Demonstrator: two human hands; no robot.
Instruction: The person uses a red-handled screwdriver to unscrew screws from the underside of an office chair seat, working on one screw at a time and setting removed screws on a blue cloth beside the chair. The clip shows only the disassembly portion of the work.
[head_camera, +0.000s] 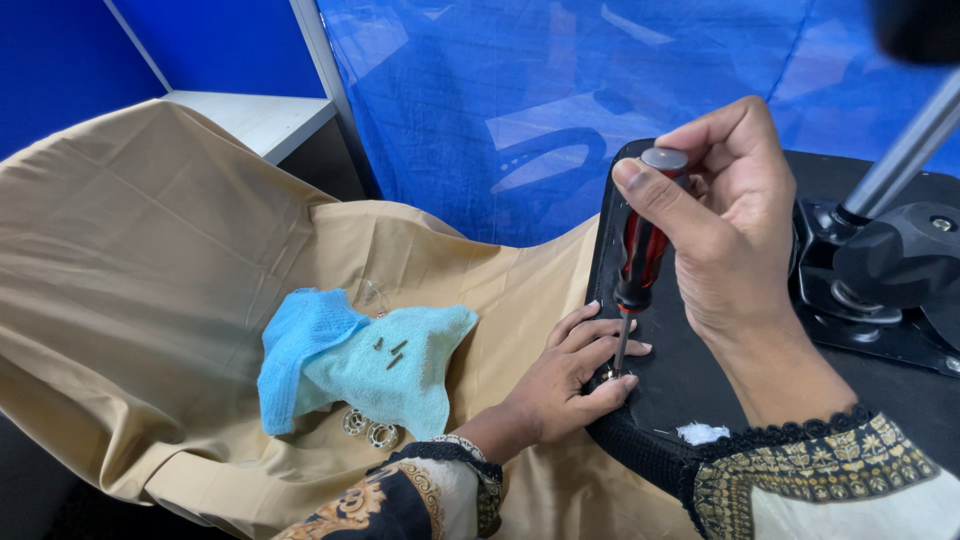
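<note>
Nearest, the left hand (575, 375) lies with fingers loosely curled together on the edge of the black chair base (680, 380), fingertips pinching around the shaft tip of a screwdriver (638, 262). Just above, at one o'clock, the right hand (730, 215) is clamped on the red-and-black handle, thumb over its cap, holding the tool upright. At nine o'clock from the left hand, a blue towel (360, 370) on tan cloth (150, 260) carries small dark screws (390, 352); washers (368, 428) lie at its lower edge. At three o'clock stand a black knob (895, 260) and metal column (905, 150). Farthest, blue plastic sheeting (520, 100) hangs.
</note>
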